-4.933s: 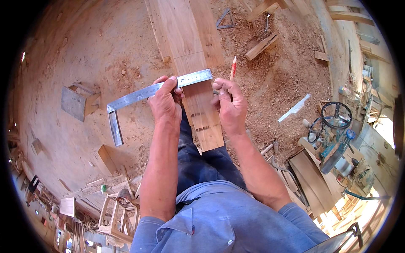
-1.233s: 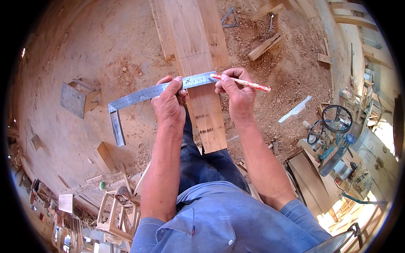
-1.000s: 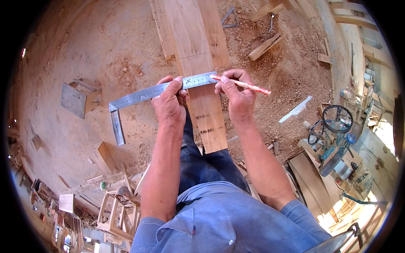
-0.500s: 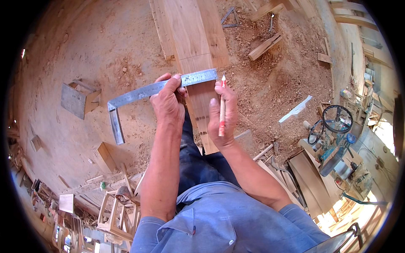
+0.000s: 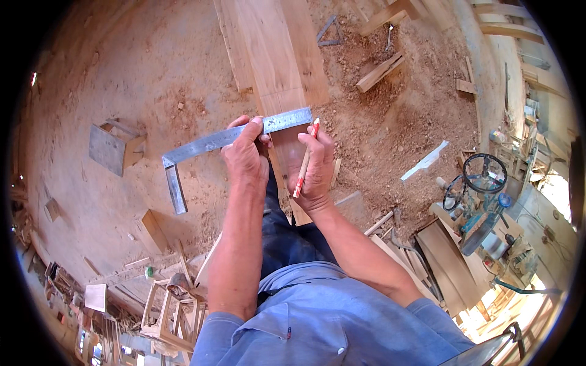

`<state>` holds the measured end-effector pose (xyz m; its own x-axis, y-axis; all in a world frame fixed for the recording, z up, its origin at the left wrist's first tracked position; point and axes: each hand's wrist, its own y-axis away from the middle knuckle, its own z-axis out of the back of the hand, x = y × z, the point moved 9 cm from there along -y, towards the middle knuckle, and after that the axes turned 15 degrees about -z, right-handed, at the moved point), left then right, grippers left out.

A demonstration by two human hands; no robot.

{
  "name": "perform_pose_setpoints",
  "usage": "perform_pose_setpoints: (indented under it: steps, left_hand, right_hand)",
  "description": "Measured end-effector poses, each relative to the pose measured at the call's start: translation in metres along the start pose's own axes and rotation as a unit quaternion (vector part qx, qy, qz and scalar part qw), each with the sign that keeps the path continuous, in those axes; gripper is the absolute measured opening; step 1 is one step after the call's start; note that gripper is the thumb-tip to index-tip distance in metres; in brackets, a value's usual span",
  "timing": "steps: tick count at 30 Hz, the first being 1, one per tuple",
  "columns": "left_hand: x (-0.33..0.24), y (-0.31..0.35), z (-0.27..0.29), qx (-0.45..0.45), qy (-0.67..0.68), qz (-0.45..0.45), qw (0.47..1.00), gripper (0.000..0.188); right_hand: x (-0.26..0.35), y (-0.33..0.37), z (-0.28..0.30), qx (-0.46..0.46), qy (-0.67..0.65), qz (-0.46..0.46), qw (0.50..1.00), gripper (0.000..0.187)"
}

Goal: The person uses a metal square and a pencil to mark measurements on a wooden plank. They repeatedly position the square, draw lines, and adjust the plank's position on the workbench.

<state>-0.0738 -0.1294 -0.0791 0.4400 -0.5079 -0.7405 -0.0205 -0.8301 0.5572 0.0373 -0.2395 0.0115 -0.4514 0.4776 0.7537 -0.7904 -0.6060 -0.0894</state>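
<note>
A metal try square (image 5: 201, 145) lies across a long wooden board (image 5: 278, 58), its graduated blade reaching over to the board's right side. My left hand (image 5: 245, 146) is closed on the blade, thumb on top and fingers beneath. The square's shorter arm hangs out to the left, beyond the board. In my right hand (image 5: 317, 161) is a red and pale wooden pencil (image 5: 305, 158), held slantwise with its pale tip up near the blade's end. A thin line crosses the board just beyond the blade.
A triangular metal square (image 5: 330, 30) and a wood offcut (image 5: 379, 72) lie on the dusty ground at the right. A grey-faced block (image 5: 113, 148) stands at the left. Near the right are a machine with a black handwheel (image 5: 484, 173); at lower left stands a wooden frame (image 5: 171, 314).
My right hand has moved slightly left and down, and the pencil has tilted from upright to slanting. My left hand and the try square have shifted a little right and toward me.
</note>
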Motion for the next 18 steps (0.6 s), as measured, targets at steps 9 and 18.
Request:
perform_pose_setpoints:
  steps: [9, 18]
  left_hand:
    - [-0.0024, 0.001, -0.0017, -0.003, 0.006, 0.004, 1.0, 0.036]
    - [-0.0028, 0.0008, -0.003, -0.004, 0.005, 0.004, 1.0, 0.035]
  right_hand:
    - [-0.0024, 0.0014, -0.0022, 0.001, -0.001, -0.001, 1.0, 0.043]
    - [-0.0017, 0.0009, -0.0012, 0.006, 0.008, -0.003, 1.0, 0.042]
